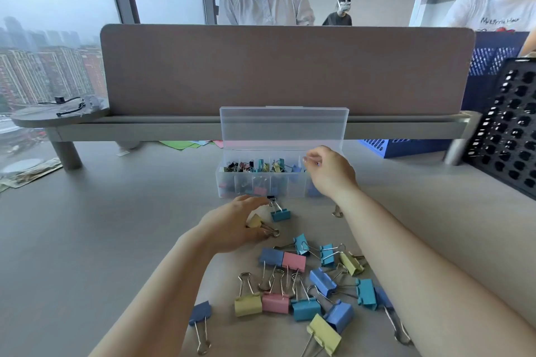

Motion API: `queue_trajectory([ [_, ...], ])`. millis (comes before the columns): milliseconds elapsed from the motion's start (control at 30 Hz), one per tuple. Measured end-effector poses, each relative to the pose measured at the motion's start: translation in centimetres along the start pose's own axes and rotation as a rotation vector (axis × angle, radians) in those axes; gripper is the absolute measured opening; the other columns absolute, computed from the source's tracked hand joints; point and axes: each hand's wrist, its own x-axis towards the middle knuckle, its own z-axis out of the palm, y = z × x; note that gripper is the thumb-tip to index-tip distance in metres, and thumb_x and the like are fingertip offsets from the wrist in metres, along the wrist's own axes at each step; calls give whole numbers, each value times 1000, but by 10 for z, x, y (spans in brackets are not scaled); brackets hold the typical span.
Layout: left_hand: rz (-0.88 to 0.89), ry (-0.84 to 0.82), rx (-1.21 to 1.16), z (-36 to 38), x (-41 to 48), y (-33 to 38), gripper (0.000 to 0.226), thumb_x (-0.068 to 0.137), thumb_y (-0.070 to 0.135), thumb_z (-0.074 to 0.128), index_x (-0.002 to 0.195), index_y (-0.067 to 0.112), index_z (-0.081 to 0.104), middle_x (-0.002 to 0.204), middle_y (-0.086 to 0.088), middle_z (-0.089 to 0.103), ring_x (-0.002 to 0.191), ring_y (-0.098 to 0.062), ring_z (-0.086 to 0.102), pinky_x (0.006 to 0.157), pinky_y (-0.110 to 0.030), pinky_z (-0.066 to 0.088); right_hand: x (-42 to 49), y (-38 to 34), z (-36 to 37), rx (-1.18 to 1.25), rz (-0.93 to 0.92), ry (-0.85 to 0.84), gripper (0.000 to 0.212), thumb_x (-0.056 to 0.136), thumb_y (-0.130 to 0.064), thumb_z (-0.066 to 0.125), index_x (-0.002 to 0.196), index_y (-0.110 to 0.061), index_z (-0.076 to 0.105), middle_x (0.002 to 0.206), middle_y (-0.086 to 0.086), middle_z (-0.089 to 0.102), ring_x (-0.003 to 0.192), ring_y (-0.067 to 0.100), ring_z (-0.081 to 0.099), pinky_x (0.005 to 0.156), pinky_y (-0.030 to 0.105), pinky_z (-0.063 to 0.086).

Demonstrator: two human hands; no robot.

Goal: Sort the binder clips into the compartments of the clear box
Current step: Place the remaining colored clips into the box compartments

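- Two bare hands work over the grey table point(110, 226), just in front of the clear box point(246, 186)
- Clear box: it stands at the far side of the table below the desk divider point(284, 66), with its lid point(284, 124) raised upright; its row of compartments holds small clips of mixed colours
- Left hand point(232, 226): the fingers arch over and grip a yellow binder clip point(255, 222) at table level, and the clip's wire handles stick out beside the thumb
- Right hand point(330, 171): it hovers over the right end of the box, thumb and forefinger drawn close together; whether they hold anything cannot be told
- Teal binder clip point(280, 215): it lies on the table between the left hand and the box wall
- Loose binder clips point(304, 293): a heap of blue, pink, yellow and teal clips lies near the wearer, between the two forearms
- Single blue binder clip point(200, 311): it lies apart, left of the heap
- Black perforated basket point(510, 130): it stands at the right edge
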Motion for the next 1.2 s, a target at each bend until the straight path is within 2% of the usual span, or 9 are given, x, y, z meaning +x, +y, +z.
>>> queue_trajectory([
  [133, 54, -104, 116, 2, 10, 6, 68, 91, 48, 54, 148, 42, 17, 156, 9, 19, 136, -24, 34, 110, -42, 34, -13, 19, -17, 166, -26, 41, 12, 91, -26, 60, 97, -19, 66, 103, -2, 68, 100, 19, 60, 89, 34, 48],
  [233, 30, -159, 199, 2, 19, 17, 65, 92, 55, 46, 148, 44, 14, 157, 6, 15, 140, -32, 24, 113, -45, 27, -23, 38, -32, 57, -36, 125, 7, 85, -21, 67, 92, -18, 68, 102, 2, 63, 99, 22, 57, 84, 30, 43],
  [333, 45, -175, 189, 3, 25, 26, 52, 93, 50, 48, 142, 47, 30, 151, 2, 24, 132, -33, 34, 110, -45, 31, -29, 55, -46, -36, 50, 14, 14, 81, -26, 73, 92, -24, 66, 109, 3, 62, 98, 20, 56, 82, 28, 43],
  [500, 30, -194, 147, -2, 27, 31, 42, 90, 43, 59, 129, 40, 46, 139, 2, 32, 115, -26, 49, 101, -39, 41, -37, 63, -44, -232, 93, -325, 60, 75, -38, 79, 130, -28, 56, 130, -3, 58, 116, 20, 54, 92, 26, 42],
  [767, 81, -173, 57, -8, 20, 34, 38, 85, 37, 66, 115, 32, 42, 124, 3, 42, 106, -21, 52, 92, -35, 45, -39, 54, -44, -170, 55, -432, 46, 71, -31, 83, 104, -23, 52, 109, -2, 55, 99, 17, 54, 86, 29, 45],
  [867, 121, -117, 101, -9, 17, 36, 29, 86, 35, 66, 101, 30, 41, 110, 5, 47, 92, -16, 52, 75, -24, 44, -42, 50, -42, -141, 24, -465, 49, 77, -24, 79, 118, -24, 53, 107, -1, 55, 96, 16, 54, 83, 25, 43],
  [933, 132, -88, 137, -9, 14, 36, 23, 88, 36, 64, 96, 30, 43, 104, 7, 46, 84, -13, 48, 66, -20, 36, -42, 46, -43, -199, -41, -517, 53, 82, -22, 74, 130, -28, 52, 120, 1, 53, 107, 17, 53, 90, 24, 41],
  [1033, 112, -102, 158, -10, 12, 35, 22, 88, 38, 62, 106, 28, 52, 112, 5, 46, 89, -15, 50, 74, -24, 39, -45, 38, -44, -286, -133, -561, 45, 88, -20, 67, 130, -30, 55, 134, 0, 46, 121, 19, 47, 98, 27, 37],
  [1200, 94, -129, 172, -14, 10, 34, 27, 85, 28, 63, 112, 27, 57, 113, 2, 51, 94, -18, 53, 83, -29, 47, -48, 35, -39, -274, -152, -518, 34, 82, -28, 72, 112, -23, 59, 119, -2, 56, 104, 16, 53, 85, 27, 43],
])
